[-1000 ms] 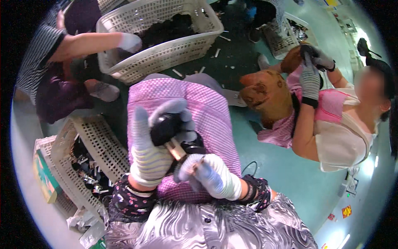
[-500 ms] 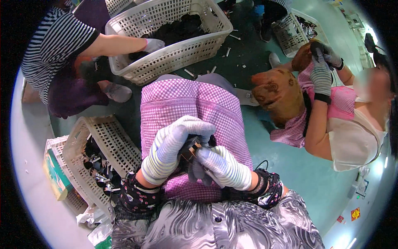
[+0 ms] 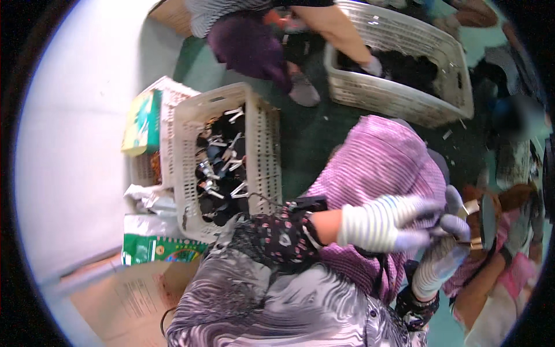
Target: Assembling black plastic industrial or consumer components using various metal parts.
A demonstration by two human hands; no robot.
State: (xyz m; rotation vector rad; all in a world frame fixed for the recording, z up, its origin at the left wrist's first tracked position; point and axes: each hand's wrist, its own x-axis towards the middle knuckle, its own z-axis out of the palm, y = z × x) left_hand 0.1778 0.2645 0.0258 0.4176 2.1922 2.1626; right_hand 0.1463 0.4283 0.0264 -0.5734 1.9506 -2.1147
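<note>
My left hand point(image 3: 386, 224), in a white striped glove with lilac fingertips, reaches rightward over my lap with its fingers stretched and slightly apart. Motion smears its fingertips, which are close to my right hand; I see nothing held in it. My right hand point(image 3: 444, 261), gloved the same way, is closed around a dark rounded part point(image 3: 489, 222) with pale and brass-coloured metal tabs. That part is held to the right of my knees, and the fingers cover some of it. A pink checked apron point(image 3: 376, 156) covers my lap.
At my left is a white plastic crate point(image 3: 263, 144) of black parts with metal tabs. Beside it are a green-yellow box point(image 3: 141, 124), a green bag point(image 3: 165, 240) and cardboard point(image 3: 124, 295). Ahead, a person's gloved hand point(image 3: 373, 66) reaches into a larger crate point(image 3: 399, 104). Another person sits at right.
The view has swung left, so the crates appear farther right. My hands were together around the black part over my lap; now my left hand is off it and my right holds it out to the right.
</note>
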